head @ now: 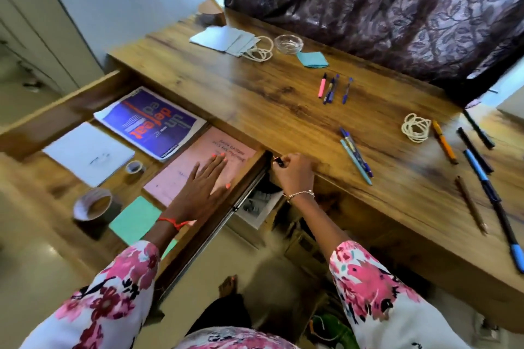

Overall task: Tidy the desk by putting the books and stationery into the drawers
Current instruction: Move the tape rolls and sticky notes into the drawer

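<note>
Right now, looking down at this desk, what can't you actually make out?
Head view only.
Small dark object at the desk edge: the right hand covers most of it.
Pink book printing: too small, partly under the left hand.
Clutter under the desk: dark and blurred.
Blue-capped marker: cut off by the right edge.

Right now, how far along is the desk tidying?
Done: purple-covered book, white notepad and pink booklet lie in the open wooden drawer. In hand: left hand presses flat on the booklet; right hand pinches a small dark item at the desk edge. Remaining: pens and markers scattered on the wooden desktop.
</note>
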A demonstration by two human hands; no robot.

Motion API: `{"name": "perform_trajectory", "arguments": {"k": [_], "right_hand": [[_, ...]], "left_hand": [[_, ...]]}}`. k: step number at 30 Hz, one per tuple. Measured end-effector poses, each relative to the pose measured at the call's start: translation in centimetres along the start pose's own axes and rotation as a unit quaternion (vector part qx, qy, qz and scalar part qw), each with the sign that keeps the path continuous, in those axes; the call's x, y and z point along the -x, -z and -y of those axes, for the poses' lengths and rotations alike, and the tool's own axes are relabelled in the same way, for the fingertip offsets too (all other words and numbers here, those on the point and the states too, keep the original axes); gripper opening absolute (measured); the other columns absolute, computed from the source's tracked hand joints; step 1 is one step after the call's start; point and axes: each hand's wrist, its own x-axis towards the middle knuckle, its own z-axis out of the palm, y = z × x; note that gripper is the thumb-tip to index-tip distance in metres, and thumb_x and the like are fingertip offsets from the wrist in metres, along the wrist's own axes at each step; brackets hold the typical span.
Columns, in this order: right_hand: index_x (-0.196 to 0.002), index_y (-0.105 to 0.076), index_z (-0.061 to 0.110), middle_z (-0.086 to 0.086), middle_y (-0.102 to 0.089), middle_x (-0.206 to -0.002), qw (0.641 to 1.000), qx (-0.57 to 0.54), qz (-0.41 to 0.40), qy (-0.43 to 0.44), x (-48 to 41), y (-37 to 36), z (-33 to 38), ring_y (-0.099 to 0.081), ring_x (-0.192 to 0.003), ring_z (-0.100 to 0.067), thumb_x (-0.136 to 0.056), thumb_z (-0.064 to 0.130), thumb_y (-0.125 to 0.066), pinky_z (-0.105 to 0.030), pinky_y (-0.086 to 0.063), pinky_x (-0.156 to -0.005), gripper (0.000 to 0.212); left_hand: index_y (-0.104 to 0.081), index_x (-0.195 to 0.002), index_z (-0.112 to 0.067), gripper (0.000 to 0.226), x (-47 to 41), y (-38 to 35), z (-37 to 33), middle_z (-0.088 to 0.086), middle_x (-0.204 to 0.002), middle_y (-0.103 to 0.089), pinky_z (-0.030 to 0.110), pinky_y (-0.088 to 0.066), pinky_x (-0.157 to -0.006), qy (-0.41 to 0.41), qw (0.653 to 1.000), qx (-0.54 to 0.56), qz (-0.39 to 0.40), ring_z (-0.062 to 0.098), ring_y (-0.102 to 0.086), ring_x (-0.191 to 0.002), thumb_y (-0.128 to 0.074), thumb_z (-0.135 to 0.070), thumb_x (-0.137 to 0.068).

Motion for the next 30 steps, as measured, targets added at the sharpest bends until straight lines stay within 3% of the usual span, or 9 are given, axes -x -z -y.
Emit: {"name": "perform_trajectory", "arguments": {"k": [5, 10, 13, 17, 22, 27, 30], "right_hand": [[-0.081, -0.063, 0.011, -0.007, -0.060, -0.088, 0.998, 0.005, 0.030, 0.061, 2.9, -3.9, 3.8, -0.054, -0.088, -0.019, -0.083, 0.023, -0.061, -0.028, -0.041, -0.063, 0.013], [-0.083, -0.070, 0.000, -0.013, -0.069, -0.086, 0.997, -0.023, 0.035, 0.071, 5.0, -9.1, 7.8, -0.058, -0.091, -0.028, -0.079, 0.019, -0.060, -0.032, -0.046, -0.072, 0.022], [-0.081, -0.069, -0.002, -0.019, -0.068, -0.088, 0.997, -0.029, 0.022, 0.066, 6.2, -12.2, 10.8, -0.057, -0.093, -0.033, -0.080, 0.016, -0.060, -0.033, -0.042, -0.075, 0.020], [-0.083, -0.070, -0.001, -0.020, -0.068, -0.089, 0.997, -0.043, 0.005, 0.060, 8.2, -17.0, 15.2, -0.059, -0.094, -0.033, -0.081, 0.018, -0.063, -0.035, -0.044, -0.080, 0.021], [-0.089, -0.071, 0.001, -0.019, -0.068, -0.092, 0.998, -0.033, -0.018, 0.053, 10.5, -21.0, 19.6, -0.058, -0.096, -0.033, -0.079, 0.012, -0.065, -0.036, -0.044, -0.079, 0.017], [-0.092, -0.071, 0.004, -0.016, -0.065, -0.093, 0.999, -0.020, -0.016, 0.048, 12.0, -23.1, 21.8, -0.051, -0.098, -0.029, -0.079, 0.014, -0.067, -0.033, -0.042, -0.073, 0.017], [-0.091, -0.071, 0.004, -0.015, -0.066, -0.092, 0.999, -0.009, -0.003, 0.049, 11.8, -24.3, 22.5, -0.050, -0.097, -0.029, -0.078, 0.013, -0.067, -0.030, -0.038, -0.070, 0.017]], "left_hand": [[-0.022, -0.145, -0.014, 0.091, 4.3, 3.0, 4.6, -0.005, -0.151, -0.011, 0.038, -0.001, -0.114, 0.043, 0.997, 0.005, -0.058, 0.006, -0.004, -0.139, -0.004, -0.075, -0.080], [-0.026, -0.144, -0.014, 0.081, 8.0, 5.9, 10.0, 0.000, -0.152, -0.018, 0.043, -0.005, -0.113, 0.068, 0.995, 0.002, -0.074, 0.008, -0.004, -0.138, -0.018, -0.067, -0.083], [-0.030, -0.142, -0.013, 0.087, 10.0, 7.2, 14.0, 0.001, -0.151, -0.021, 0.046, -0.010, -0.111, 0.052, 0.995, -0.013, -0.085, 0.008, -0.008, -0.139, -0.009, -0.073, -0.083], [-0.030, -0.142, -0.010, 0.082, 12.3, 9.6, 20.4, 0.005, -0.151, -0.023, 0.045, -0.009, -0.110, 0.017, 0.996, -0.027, -0.082, -0.008, 0.008, -0.136, -0.011, -0.067, -0.087], [-0.027, -0.144, -0.010, 0.072, 14.2, 11.9, 26.7, 0.005, -0.152, -0.022, 0.047, -0.006, -0.112, 0.016, 0.998, -0.027, -0.058, 0.007, -0.004, -0.139, -0.022, -0.053, -0.086], [-0.023, -0.145, -0.013, 0.073, 14.7, 13.4, 30.7, 0.001, -0.154, -0.018, 0.045, -0.002, -0.113, -0.001, 0.999, -0.029, -0.046, -0.004, 0.009, -0.137, -0.017, -0.055, -0.086], [-0.025, -0.145, -0.011, 0.075, 14.4, 14.2, 32.2, 0.002, -0.153, -0.020, 0.045, -0.001, -0.112, 0.006, 0.998, -0.018, -0.055, 0.004, 0.000, -0.139, -0.016, -0.055, -0.085]]}}
